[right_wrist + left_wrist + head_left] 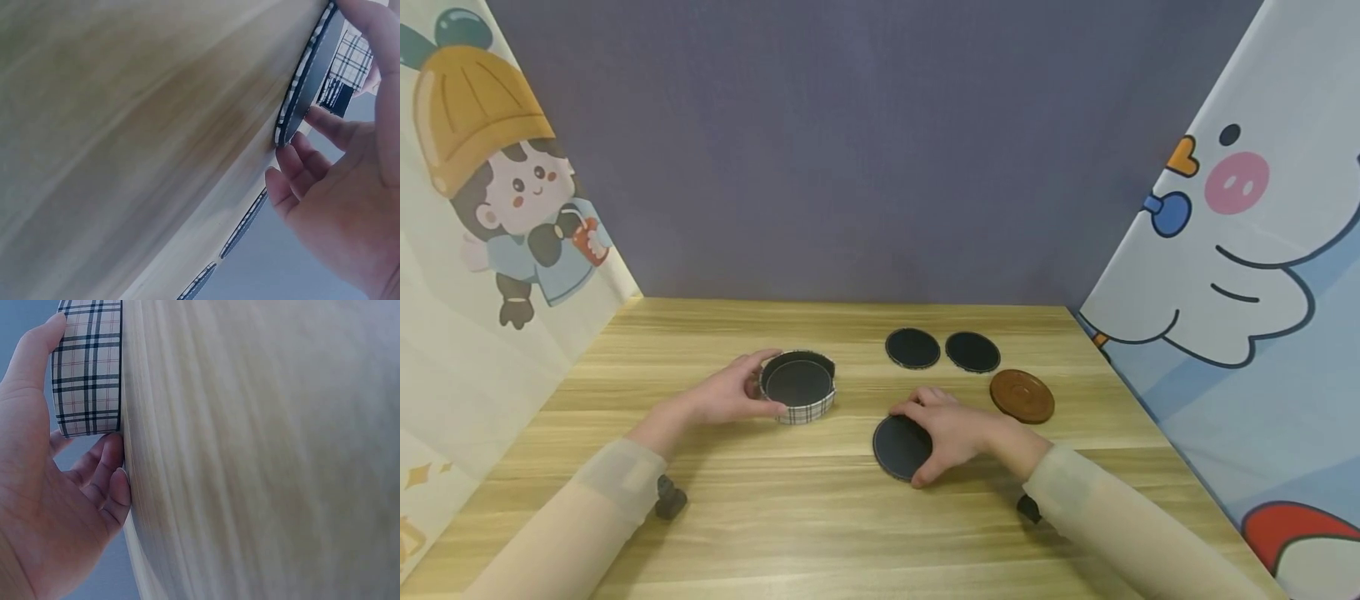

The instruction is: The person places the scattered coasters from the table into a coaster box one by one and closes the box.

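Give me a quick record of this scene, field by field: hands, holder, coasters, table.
left hand: grips the plaid holder's side
right hand: pinches the near dark coaster, one edge raised off the table
plaid holder: round, open, upright, dark inside
near dark coaster: plaid-trimmed rim
far dark coasters: two, flat, side by side
brown coaster: flat, right of the others
table: light wood

You are working in a staged recording booth, not a lived-in room. The evidence: a wood-grain counter (850,517) enclosed on three sides. Behind the counter hangs a plain grey-purple backdrop (865,150); at its left and right edges stand slanted cartoon-printed panels (490,208). No household or shop fittings show.
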`<state>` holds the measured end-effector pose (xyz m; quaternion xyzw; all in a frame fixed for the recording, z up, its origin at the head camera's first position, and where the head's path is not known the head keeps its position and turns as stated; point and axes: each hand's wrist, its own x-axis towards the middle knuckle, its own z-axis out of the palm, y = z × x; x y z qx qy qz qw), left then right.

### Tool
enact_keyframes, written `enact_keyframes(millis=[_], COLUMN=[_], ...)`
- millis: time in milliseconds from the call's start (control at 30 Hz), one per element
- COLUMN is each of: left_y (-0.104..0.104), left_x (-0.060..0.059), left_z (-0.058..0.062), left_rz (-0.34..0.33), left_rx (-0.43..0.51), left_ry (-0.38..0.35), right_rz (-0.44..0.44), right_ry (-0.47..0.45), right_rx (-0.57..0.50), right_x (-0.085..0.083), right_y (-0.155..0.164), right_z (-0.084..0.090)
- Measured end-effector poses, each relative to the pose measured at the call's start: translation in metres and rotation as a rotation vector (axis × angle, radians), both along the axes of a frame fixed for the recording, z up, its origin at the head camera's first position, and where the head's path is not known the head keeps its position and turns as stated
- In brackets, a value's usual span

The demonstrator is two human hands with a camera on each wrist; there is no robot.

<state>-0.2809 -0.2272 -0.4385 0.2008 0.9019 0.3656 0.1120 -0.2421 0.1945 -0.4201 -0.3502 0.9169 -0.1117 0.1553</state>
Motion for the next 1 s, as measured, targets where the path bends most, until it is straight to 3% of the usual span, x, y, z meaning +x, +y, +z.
enact_keyframes(millis=[300,567,1000], left_y=[0.000,0.001,0.000], left_x=[-0.001,0.001,0.001], left_z=[0.000,0.001,0.002], left_rz=[0.006,-0.001,-0.001], left_rx=[-0.013,-0.004,0.001], left_ry=[0.007,0.006,-0.001], right_rz=[-0.009,-0.005,-0.026], right_ry=[-0.016,0.030,0.072], right_rx=[-0.016,-0.059,-0.131], right_x=[0.000,-0.002,-0.010], right_y=[0.000,0.001,-0.007], right_z=[-0.001,-0.004,0.008])
